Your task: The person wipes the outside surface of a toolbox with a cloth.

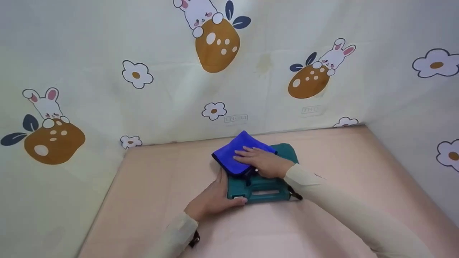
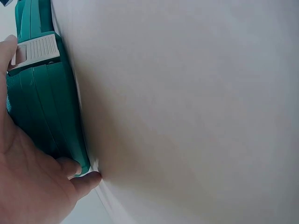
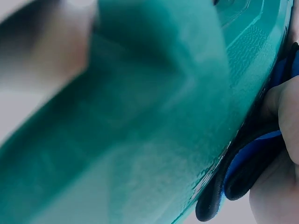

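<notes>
A green hard plastic case [image 1: 238, 184] with a carry handle [image 1: 267, 197] lies on the table. On top of it is a blue cloth [image 1: 231, 154] with black edging, folded in layers at the edge. My right hand [image 1: 263, 163] lies across the cloth, fingers stretched out and pressing it against the lid. My left hand [image 1: 213, 199] holds the case's left end, thumb along the front by a pale latch [image 2: 39, 50] and the other fingers at the side. In the right wrist view the cloth's black hem [image 3: 215, 198] bends beside my hand; the near surface is blurred.
The case stands on a pale pink table surface [image 1: 157, 186]. Behind it rises a white printed sheet [image 1: 172, 100] with rabbits and flowers, which also covers both sides. Dark straps show at both wrists, the left one [image 1: 194, 239] low over the table.
</notes>
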### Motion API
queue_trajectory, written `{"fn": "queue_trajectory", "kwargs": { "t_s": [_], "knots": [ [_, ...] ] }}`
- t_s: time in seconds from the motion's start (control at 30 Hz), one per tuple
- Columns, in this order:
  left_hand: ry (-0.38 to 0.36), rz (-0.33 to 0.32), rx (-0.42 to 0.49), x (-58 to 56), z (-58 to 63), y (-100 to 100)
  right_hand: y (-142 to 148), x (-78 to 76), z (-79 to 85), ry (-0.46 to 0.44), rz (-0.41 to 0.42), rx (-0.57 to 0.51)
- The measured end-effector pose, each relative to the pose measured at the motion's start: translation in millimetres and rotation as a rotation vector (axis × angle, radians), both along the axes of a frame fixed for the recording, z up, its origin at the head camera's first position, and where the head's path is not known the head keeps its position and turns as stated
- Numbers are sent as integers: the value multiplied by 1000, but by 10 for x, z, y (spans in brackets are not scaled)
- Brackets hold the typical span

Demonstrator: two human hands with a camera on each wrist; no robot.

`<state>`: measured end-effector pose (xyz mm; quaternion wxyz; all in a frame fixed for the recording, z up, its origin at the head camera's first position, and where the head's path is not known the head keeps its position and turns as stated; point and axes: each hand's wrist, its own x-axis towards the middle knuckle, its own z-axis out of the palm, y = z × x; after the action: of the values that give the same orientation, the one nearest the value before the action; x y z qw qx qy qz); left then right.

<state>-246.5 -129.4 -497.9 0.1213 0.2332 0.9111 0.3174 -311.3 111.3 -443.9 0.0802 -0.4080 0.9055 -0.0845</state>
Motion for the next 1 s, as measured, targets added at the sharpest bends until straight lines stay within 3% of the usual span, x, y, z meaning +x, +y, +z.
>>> {"fn": "queue_trajectory", "kwargs": {
  "t_s": [0.53, 0.87, 1.0],
  "knots": [
    [-22, 32, -36, 7, 7, 18, 113, -24, 14, -29, -13, -56],
    [-1, 15, 19, 2, 20, 13, 171, -76, 3, -43, -14, -75],
    [-25, 14, 38, 18, 19, 12, 177, -68, -17, -53, -27, -79]
  ]
}}
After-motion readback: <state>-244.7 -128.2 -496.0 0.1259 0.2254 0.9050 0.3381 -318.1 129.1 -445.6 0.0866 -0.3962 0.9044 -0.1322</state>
